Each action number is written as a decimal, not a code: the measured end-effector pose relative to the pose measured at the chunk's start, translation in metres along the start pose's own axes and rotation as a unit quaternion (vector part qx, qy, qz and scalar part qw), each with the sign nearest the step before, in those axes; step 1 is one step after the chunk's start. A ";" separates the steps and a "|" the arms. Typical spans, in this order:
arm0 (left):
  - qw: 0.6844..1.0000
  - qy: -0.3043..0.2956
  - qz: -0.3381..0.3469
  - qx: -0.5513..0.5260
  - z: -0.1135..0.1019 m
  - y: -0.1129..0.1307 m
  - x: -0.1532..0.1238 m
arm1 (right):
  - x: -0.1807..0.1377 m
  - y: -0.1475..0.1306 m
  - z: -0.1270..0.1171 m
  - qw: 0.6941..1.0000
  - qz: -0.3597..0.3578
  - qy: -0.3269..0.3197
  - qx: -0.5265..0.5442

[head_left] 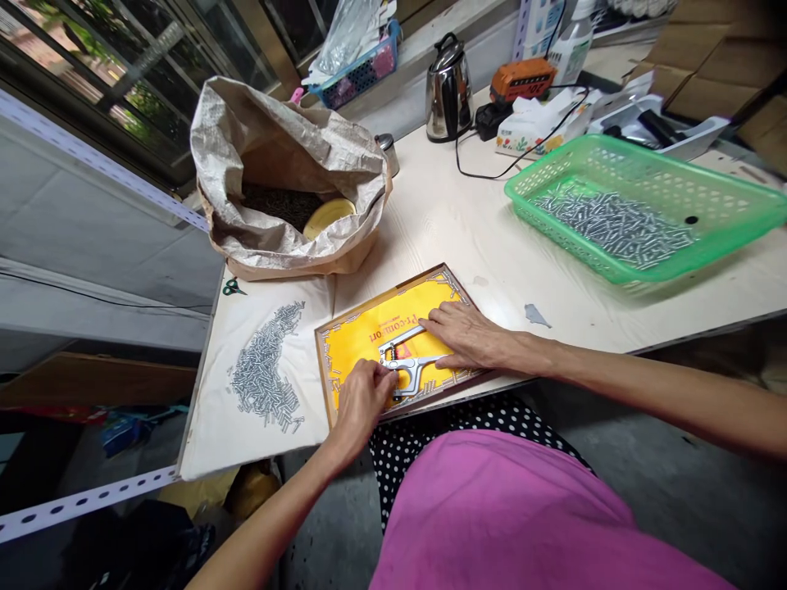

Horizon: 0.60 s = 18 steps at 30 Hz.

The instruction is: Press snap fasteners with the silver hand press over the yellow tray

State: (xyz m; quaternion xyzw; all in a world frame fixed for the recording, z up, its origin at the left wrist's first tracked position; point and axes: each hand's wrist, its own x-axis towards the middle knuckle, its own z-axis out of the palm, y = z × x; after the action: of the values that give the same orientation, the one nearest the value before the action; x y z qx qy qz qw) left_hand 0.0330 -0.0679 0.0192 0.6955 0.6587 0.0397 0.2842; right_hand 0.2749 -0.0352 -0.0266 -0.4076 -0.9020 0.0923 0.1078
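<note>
A silver hand tool with two long handles and a small spring [413,362] lies over a shallow tray with a yellow lining [353,332]. My right hand [464,334] is wrapped around its handles. At the tool's head end, the fingers of my left hand [362,393] are pinched together; whatever small piece they hold is hidden. Small metal pins [453,287] lie scattered along the tray's edges. Left of the tray, a heap of similar silver pins [261,369] is spread on the table.
Behind the tray stands an open woven sack [288,254] with dark contents and a yellow dish [330,217]. A green basket [571,254] of pins is at right. Small scissors [234,287], a kettle [448,90], an orange battery pack [522,79] and a tissue box [541,127] lie around.
</note>
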 end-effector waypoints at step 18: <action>0.935 0.054 0.271 0.220 0.004 0.034 0.053 | 0.026 -0.006 -0.010 0.994 -0.011 0.017 -0.107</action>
State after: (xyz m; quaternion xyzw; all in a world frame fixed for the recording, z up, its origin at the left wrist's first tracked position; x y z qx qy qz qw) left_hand 0.0722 -0.0186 0.0141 0.8897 0.4517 0.0067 0.0665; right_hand 0.2565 -0.0186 -0.0128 -0.4083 -0.9092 -0.0132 0.0802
